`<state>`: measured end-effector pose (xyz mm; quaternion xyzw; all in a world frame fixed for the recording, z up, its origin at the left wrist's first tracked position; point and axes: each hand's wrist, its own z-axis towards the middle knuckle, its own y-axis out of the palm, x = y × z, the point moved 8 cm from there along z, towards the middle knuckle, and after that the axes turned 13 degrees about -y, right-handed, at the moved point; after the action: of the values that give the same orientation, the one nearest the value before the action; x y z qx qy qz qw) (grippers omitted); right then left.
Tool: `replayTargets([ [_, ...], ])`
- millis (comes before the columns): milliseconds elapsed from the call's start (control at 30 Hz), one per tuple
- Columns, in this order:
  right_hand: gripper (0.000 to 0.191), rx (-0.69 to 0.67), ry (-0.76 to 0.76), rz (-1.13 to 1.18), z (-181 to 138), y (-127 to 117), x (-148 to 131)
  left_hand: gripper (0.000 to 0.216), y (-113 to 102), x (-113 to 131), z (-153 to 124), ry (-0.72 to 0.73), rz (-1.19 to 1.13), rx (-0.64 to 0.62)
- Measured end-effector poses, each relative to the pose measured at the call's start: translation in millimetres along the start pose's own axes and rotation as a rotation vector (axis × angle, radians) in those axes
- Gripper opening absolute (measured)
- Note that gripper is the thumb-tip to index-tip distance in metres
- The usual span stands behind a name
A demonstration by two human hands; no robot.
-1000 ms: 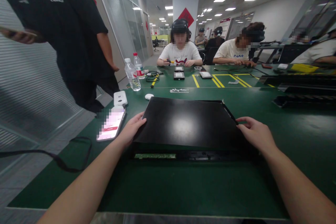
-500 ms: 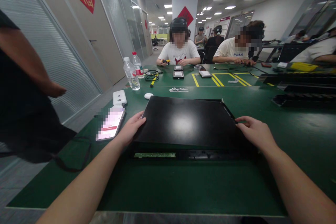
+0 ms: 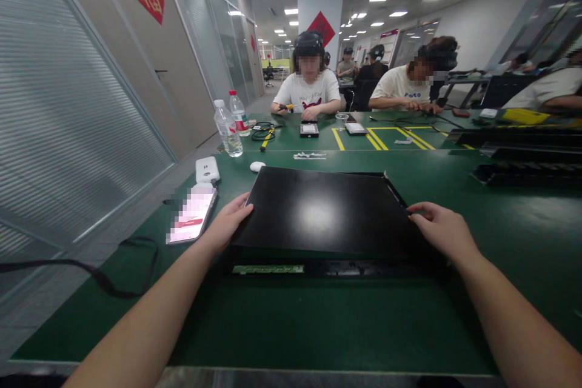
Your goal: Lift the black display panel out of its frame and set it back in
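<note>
A flat black screen panel (image 3: 295, 194) lies before me, a blurred light reflected in its surface. Along its left edge, my left hand (image 3: 228, 218) is closed, thumb on top and the other fingers partly out of sight. My right hand (image 3: 444, 230) pinches the panel at its right edge, its fingertips partly hidden. Under the panel is a black frame (image 3: 364, 268), showing along the near side and at the far right corner. The near edge of the panel sits apart from the frame strip. A narrow green circuit board (image 3: 268, 269) shows in that strip.
Left of the panel lie a phone (image 3: 191, 215), a white power bank (image 3: 207, 170) and a black strap (image 3: 104, 282). Two bottles (image 3: 228, 128) stand farther back. Black metal parts (image 3: 522, 163) lie at right. Across the green table (image 3: 318, 321), two people work with small devices.
The person standing at the left has gone out of view. Across the table, a co-worker's hand has moved over one small device. My hands and the panel stay nearly still.
</note>
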<state>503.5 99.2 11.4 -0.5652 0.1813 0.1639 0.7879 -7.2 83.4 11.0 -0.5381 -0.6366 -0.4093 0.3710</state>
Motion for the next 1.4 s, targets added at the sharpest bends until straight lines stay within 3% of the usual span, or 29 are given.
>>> replayTargets([
  [533, 0.031, -0.006, -0.023, -0.014, 1.0, -2.8, -4.0, 0.058, 4.2, 6.6, -9.3, -0.042, -0.027, 0.118],
  [767, 0.032, -0.003, -0.035, -0.009, 2.0, -0.9, -0.1, 0.059, 1.5, 3.9, -7.0, -0.038, -0.05, 0.094],
  [967, 0.033, -0.012, -0.026, -0.003, 2.2, -0.5, 0.9, 0.05, 1.9, 2.4, -4.0, -0.016, -0.051, 0.041],
  [1200, 0.032, -0.006, -0.036, 0.01, 1.9, -1.0, 0.9, 0.039, -3.2, -0.6, 0.2, -0.014, -0.063, 0.064],
  [1400, 0.031, 0.015, -0.054, -0.007, 1.7, -2.0, 0.6, 0.046, -1.3, -0.5, 0.4, -0.005, -0.053, 0.056],
])
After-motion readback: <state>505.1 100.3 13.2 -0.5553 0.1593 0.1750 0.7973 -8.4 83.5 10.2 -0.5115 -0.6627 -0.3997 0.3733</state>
